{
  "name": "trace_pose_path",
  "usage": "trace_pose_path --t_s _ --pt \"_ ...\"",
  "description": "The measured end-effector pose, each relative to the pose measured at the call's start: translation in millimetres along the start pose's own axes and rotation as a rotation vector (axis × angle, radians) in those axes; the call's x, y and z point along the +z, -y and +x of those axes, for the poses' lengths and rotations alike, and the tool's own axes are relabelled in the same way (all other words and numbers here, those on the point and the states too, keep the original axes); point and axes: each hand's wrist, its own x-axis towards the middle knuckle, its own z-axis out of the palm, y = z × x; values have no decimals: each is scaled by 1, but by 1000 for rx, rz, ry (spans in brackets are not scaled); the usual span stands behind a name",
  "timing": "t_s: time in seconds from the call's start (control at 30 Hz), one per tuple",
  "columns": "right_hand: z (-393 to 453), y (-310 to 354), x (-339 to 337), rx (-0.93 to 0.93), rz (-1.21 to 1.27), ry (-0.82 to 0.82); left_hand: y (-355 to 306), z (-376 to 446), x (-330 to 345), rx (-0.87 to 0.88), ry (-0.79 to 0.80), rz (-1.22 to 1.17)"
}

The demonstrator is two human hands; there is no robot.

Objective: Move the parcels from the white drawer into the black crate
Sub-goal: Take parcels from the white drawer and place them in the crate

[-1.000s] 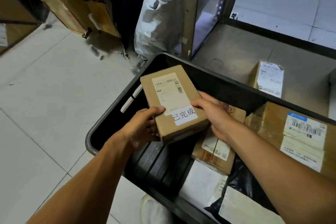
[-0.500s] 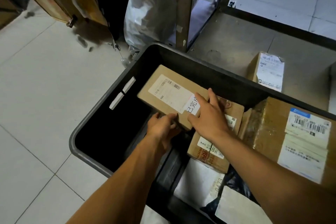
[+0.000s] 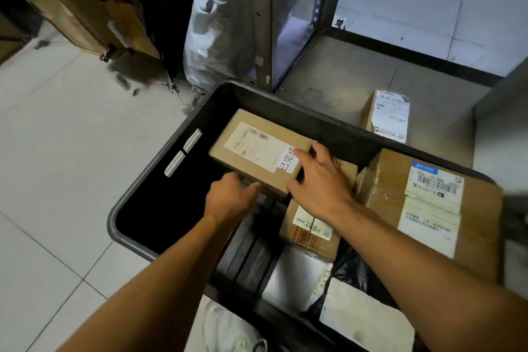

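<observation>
A brown cardboard parcel (image 3: 257,151) with a white label lies flat inside the black crate (image 3: 134,197), near its far wall. My left hand (image 3: 231,197) is at the parcel's near edge, fingers under or against it. My right hand (image 3: 317,180) rests over its right end, thumb on the label corner. To the right in the crate lie a small printed box (image 3: 311,234), a large taped box (image 3: 428,203), a white bag (image 3: 297,274) and a white envelope (image 3: 365,317). The white drawer is not in view.
A small labelled box (image 3: 385,116) sits on the low shelf board behind the crate. A metal shelf post (image 3: 263,23) and a grey plastic bag (image 3: 217,31) stand at the far side. Cardboard (image 3: 85,8) leans at upper left. White floor tiles (image 3: 57,151) lie to the left.
The parcel went from held above the crate, tilted, down to lying flat inside it near the far wall. Both hands followed it down and stay on it.
</observation>
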Motion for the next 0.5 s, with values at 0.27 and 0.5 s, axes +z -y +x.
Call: trace_pose_path --t_s 0.27,0.5 --pt "-72 -5 -63 -109 -186 -113 -28 -73 -39 441 -59 856" --pt "-170 -66 -115 20 -276 -276 -87 -149 -4 684 -107 907"
